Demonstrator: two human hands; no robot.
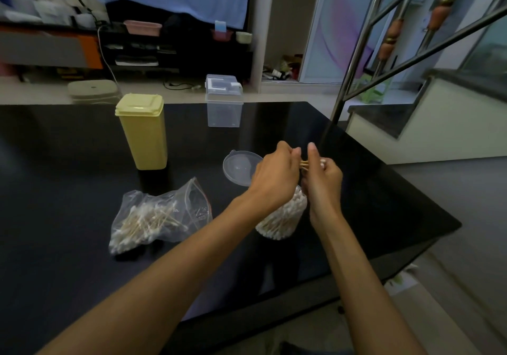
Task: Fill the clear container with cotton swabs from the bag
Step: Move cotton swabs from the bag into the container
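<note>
A: Where are the swabs she is working with?

B: A small bundle of cotton swabs (308,163) sits between the two hands, above the clear container (282,214). The left hand (275,175) pinches one end of the bundle with curled fingers; the right hand (323,179) pinches the other end, its forefinger sticking straight up.

A: And the container?

B: It stands on the black table (68,245), directly below both hands, partly hidden by the left wrist. It is packed with swabs standing on end, white tips up.

A: The bag?

B: The zip bag (159,217) lies on the table to the left of the container, well apart from the hands, with loose swabs inside.

A: Anything else nearby?

B: The round clear lid (237,166) lies flat just behind the left hand. Farther back stand a yellow lidded box (144,132) and a clear lidded box (224,102).
</note>
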